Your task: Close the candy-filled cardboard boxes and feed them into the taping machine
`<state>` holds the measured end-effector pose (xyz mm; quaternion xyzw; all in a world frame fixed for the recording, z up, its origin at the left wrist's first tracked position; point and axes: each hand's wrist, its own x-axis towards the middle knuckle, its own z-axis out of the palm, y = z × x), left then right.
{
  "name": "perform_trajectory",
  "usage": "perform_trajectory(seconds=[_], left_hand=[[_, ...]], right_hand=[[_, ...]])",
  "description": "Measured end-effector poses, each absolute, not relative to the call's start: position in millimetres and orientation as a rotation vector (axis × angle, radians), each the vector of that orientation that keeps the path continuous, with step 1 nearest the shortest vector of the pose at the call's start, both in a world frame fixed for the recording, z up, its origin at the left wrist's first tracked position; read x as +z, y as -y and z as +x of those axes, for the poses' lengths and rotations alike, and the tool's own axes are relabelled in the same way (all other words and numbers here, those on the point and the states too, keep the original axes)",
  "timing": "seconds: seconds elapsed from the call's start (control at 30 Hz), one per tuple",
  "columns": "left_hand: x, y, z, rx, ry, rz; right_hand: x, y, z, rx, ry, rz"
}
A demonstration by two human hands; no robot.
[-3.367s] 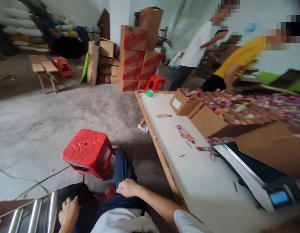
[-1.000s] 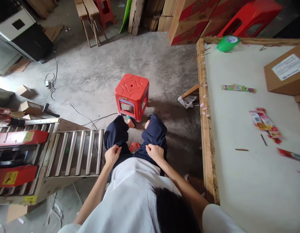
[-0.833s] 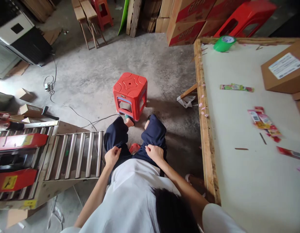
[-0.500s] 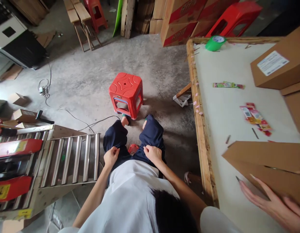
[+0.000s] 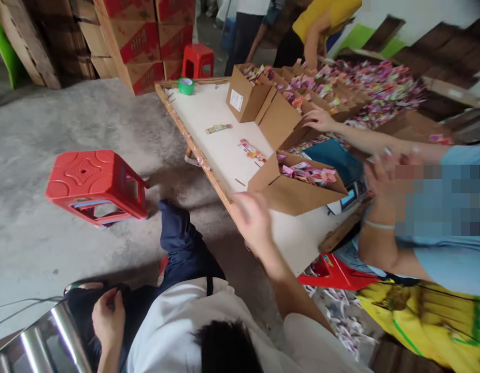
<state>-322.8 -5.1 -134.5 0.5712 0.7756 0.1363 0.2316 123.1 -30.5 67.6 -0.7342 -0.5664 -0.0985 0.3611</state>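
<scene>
My left hand point(image 5: 109, 317) is over my dark trouser leg point(image 5: 146, 298), its fingers curled in, and I see nothing in them. My right hand point(image 5: 253, 220) is raised at the near edge of the white-topped table point(image 5: 220, 150), close to an open carton point(image 5: 298, 199). Motion blurs it, but the thumb and fingers look apart with nothing between them. Pink and purple sachets point(image 5: 308, 172) fill the carton. Loose pink sachets point(image 5: 252, 150) and a green sachet point(image 5: 219, 128) lie on the tabletop.
Filled cartons point(image 5: 245, 96) and a sachet heap point(image 5: 391, 90) occupy the table's far side. A co-worker in blue point(image 5: 453, 217) reaches across from the right. A red stool point(image 5: 84, 176) stands on the floor; metal rollers point(image 5: 41, 344) lie at lower left. Green tape point(image 5: 186, 86) sits at the far corner.
My view has swung right toward the table, bringing the filled cartons and co-workers into sight. My right hand has lifted from my lap to the table edge; my left stays near my leg.
</scene>
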Motion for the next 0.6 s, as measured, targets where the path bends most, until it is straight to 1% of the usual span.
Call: perform_trajectory(seconds=[0.03, 0.07, 0.1, 0.2, 0.27, 0.33, 0.43, 0.5, 0.6], left_hand=[[-135.6, -4.2, -316.1, 0.421, -2.080, 1.573], [-136.0, -15.6, -306.0, 0.460, -2.022, 1.570], [-135.7, -28.8, -292.3, 0.500, -1.952, 1.570], [-128.0, -72.4, -234.4, 0.613, -1.629, 1.656], [-118.5, -100.0, -191.1, 0.666, -1.374, 1.732], [-109.0, -127.3, -156.2, 0.720, -1.276, 1.668], [-102.1, -174.8, -139.3, 0.818, -1.547, 1.280], [-102.6, -208.7, -155.0, 0.839, -1.771, 1.064], [-100.3, -248.4, -196.6, 0.795, -1.976, 0.964]], right_hand=[[83.2, 36.0, 149.5, -0.451, 1.324, -1.985], [93.9, 38.9, 174.0, -0.569, 1.223, -2.089], [99.7, 38.8, 195.0, -0.618, 1.160, -2.185], [94.6, 23.7, 230.8, -0.526, 1.111, -2.446], [84.0, 9.7, 233.9, -0.497, 1.080, -2.579], [76.4, 1.6, 229.2, -0.542, 1.026, -2.674], [71.7, 4.6, 227.4, -0.590, 1.014, -2.748], [67.4, 10.9, 237.4, -0.624, 1.063, -2.743], [55.9, 16.0, 264.2, -0.626, 1.148, -2.645]])
